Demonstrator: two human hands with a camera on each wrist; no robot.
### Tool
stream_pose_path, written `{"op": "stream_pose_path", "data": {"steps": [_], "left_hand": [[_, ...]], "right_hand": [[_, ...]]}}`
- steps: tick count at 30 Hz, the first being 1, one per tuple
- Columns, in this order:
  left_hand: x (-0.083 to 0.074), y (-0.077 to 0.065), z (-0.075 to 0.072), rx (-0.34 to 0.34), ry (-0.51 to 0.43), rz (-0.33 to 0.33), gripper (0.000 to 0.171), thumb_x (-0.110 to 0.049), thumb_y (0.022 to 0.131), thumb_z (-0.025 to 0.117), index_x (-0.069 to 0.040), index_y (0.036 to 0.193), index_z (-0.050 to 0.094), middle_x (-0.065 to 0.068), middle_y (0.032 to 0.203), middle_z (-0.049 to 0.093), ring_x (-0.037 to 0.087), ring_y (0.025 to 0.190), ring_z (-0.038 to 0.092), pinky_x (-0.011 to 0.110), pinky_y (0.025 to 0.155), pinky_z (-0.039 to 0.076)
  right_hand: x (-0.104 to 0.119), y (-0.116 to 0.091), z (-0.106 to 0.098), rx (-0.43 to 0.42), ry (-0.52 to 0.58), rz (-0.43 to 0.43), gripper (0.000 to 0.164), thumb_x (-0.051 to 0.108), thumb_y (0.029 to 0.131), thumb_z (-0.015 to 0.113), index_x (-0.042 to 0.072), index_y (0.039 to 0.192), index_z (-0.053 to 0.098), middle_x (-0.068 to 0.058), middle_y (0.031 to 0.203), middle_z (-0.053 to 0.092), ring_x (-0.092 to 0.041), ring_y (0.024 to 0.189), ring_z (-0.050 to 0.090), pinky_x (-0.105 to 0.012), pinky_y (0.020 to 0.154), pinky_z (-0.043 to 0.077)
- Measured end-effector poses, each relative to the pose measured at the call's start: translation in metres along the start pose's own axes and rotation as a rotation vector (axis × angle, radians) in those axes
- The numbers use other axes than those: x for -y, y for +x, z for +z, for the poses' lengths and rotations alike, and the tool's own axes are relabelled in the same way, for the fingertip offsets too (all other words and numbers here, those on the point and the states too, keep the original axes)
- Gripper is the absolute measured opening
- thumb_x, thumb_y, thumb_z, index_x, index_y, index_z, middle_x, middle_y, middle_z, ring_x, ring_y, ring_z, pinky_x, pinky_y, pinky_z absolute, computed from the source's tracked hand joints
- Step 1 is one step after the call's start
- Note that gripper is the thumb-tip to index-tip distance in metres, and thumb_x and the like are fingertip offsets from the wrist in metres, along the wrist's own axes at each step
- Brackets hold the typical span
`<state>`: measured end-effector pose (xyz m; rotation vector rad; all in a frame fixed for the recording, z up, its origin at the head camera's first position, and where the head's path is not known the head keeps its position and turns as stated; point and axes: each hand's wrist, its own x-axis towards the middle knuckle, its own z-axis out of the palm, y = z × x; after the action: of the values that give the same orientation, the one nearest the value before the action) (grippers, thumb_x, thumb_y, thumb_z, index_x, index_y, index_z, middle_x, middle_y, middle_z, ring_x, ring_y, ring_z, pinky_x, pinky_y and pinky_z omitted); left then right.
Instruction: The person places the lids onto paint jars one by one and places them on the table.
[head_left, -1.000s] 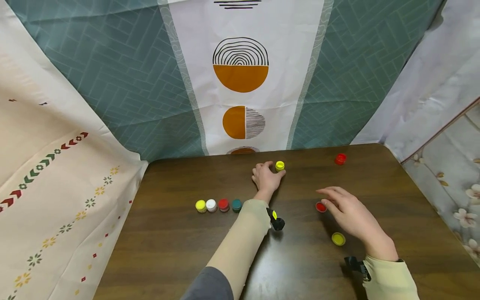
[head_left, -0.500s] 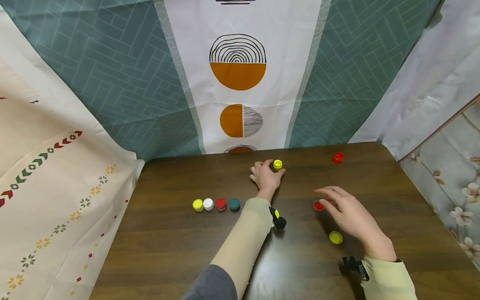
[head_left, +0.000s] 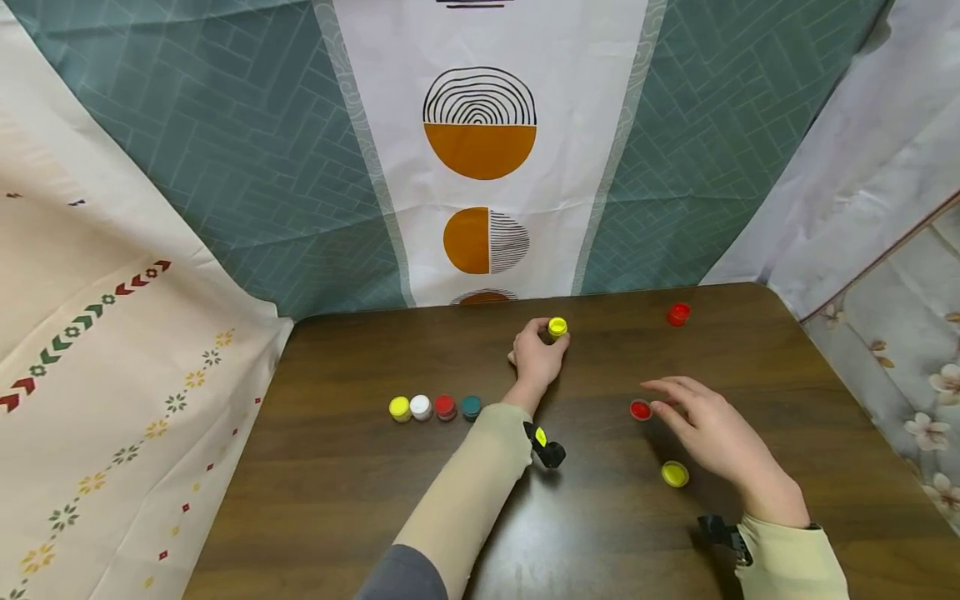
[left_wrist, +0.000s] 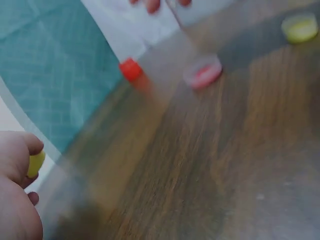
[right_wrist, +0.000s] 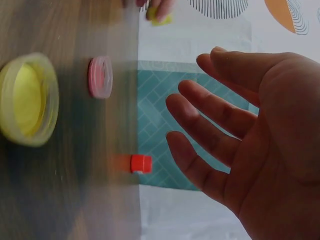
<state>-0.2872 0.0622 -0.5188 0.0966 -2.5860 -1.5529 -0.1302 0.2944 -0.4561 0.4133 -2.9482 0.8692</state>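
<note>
"Where do we have the yellow pot (head_left: 557,327)?"

"In our left hand (head_left: 536,354), pinched between thumb and fingers near the far edge of the table (head_left: 322,500). Its axis looks roughly upright; whether it touches the wood, we cannot tell."

"And our right hand (head_left: 708,429)?"

"Holding nothing, fingers loosely bent, near the red cap (head_left: 641,410). It is nearer than the left to the yellow cap (head_left: 675,474), which lies closer to us, well apart from the pot. We judge that gap the one that counts."

"And around us?"

"Dark wood, a row of four pots (head_left: 444,407) on the left, a red pot (head_left: 678,314) far right, patterned cloth (head_left: 225,167) hanging behind."
</note>
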Motion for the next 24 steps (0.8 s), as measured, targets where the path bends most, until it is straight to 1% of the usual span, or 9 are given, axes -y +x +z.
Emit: {"op": "stream_pose_path", "data": {"steps": [3, 6, 9, 11, 13, 15, 18, 21, 24], "left_hand": [[-0.003, -0.011, -0.015, 0.029, -0.116, 0.055, 0.04, -0.024, 0.097, 0.083, -0.01, 0.132, 0.071, 0.004, 0.125, 0.072, 0.025, 0.121, 0.063, 0.046, 0.107, 0.043], [-0.005, -0.026, -0.035, 0.076, -0.22, 0.099, 0.042, -0.025, 0.098, 0.081, -0.01, 0.135, 0.069, 0.001, 0.124, 0.07, 0.023, 0.119, 0.063, 0.042, 0.102, 0.051], [-0.004, -0.043, -0.058, 0.136, -0.306, 0.138, 0.045, -0.028, 0.1, 0.079, -0.012, 0.14, 0.068, -0.002, 0.126, 0.068, 0.02, 0.116, 0.061, 0.037, 0.094, 0.051], [-0.001, -0.053, -0.073, 0.184, -0.358, 0.173, 0.045, -0.027, 0.102, 0.077, -0.013, 0.143, 0.066, -0.001, 0.127, 0.066, 0.02, 0.113, 0.06, 0.033, 0.09, 0.05], [0.003, -0.061, -0.087, 0.229, -0.387, 0.217, 0.044, -0.025, 0.104, 0.074, -0.015, 0.146, 0.064, 0.0, 0.129, 0.065, 0.021, 0.111, 0.06, 0.03, 0.088, 0.049], [0.007, -0.069, -0.099, 0.266, -0.397, 0.261, 0.044, -0.022, 0.106, 0.072, -0.018, 0.149, 0.063, 0.0, 0.13, 0.063, 0.022, 0.109, 0.06, 0.028, 0.088, 0.048], [0.014, -0.077, -0.117, 0.28, -0.388, 0.304, 0.046, -0.017, 0.105, 0.072, -0.02, 0.15, 0.062, 0.001, 0.132, 0.064, 0.026, 0.107, 0.061, 0.03, 0.089, 0.048], [0.022, -0.082, -0.129, 0.263, -0.388, 0.293, 0.046, -0.016, 0.101, 0.078, -0.02, 0.144, 0.065, -0.001, 0.132, 0.066, 0.025, 0.108, 0.061, 0.034, 0.091, 0.049], [0.03, -0.086, -0.139, 0.241, -0.411, 0.255, 0.043, -0.017, 0.096, 0.083, -0.018, 0.137, 0.068, -0.001, 0.13, 0.069, 0.027, 0.107, 0.061, 0.038, 0.09, 0.049]], "right_hand": [[-0.006, -0.007, -0.004, 0.018, -0.007, 0.01, 0.037, 0.023, 0.109, 0.065, 0.011, 0.145, 0.065, -0.014, 0.138, 0.066, -0.032, 0.11, 0.07, -0.059, 0.09, 0.056], [-0.011, -0.015, -0.006, 0.066, -0.007, 0.034, 0.038, 0.023, 0.108, 0.067, 0.007, 0.143, 0.066, -0.017, 0.138, 0.067, -0.036, 0.113, 0.069, -0.061, 0.091, 0.055], [-0.016, -0.021, -0.007, 0.12, -0.006, 0.056, 0.04, 0.025, 0.106, 0.07, 0.005, 0.141, 0.066, -0.018, 0.136, 0.067, -0.036, 0.111, 0.068, -0.061, 0.089, 0.055], [-0.018, -0.025, -0.007, 0.148, -0.003, 0.064, 0.043, 0.027, 0.104, 0.073, 0.004, 0.14, 0.067, -0.019, 0.135, 0.067, -0.035, 0.109, 0.068, -0.059, 0.088, 0.055], [-0.02, -0.027, -0.006, 0.172, -0.003, 0.073, 0.047, 0.031, 0.103, 0.075, 0.005, 0.141, 0.067, -0.017, 0.135, 0.068, -0.033, 0.109, 0.067, -0.056, 0.087, 0.055], [-0.021, -0.029, -0.004, 0.193, 0.001, 0.076, 0.052, 0.033, 0.099, 0.079, 0.005, 0.141, 0.066, -0.016, 0.134, 0.068, -0.032, 0.108, 0.067, -0.054, 0.086, 0.055], [-0.022, -0.031, -0.001, 0.232, 0.02, 0.079, 0.062, 0.038, 0.092, 0.086, 0.005, 0.141, 0.066, -0.018, 0.134, 0.066, -0.035, 0.11, 0.066, -0.055, 0.086, 0.055], [-0.024, -0.033, 0.003, 0.27, 0.051, 0.085, 0.071, 0.037, 0.084, 0.093, 0.003, 0.14, 0.065, -0.022, 0.134, 0.063, -0.041, 0.111, 0.067, -0.059, 0.088, 0.056], [-0.026, -0.035, 0.008, 0.289, 0.063, 0.1, 0.073, 0.033, 0.079, 0.097, 0.003, 0.138, 0.066, -0.022, 0.131, 0.062, -0.043, 0.11, 0.067, -0.061, 0.089, 0.056]]}}
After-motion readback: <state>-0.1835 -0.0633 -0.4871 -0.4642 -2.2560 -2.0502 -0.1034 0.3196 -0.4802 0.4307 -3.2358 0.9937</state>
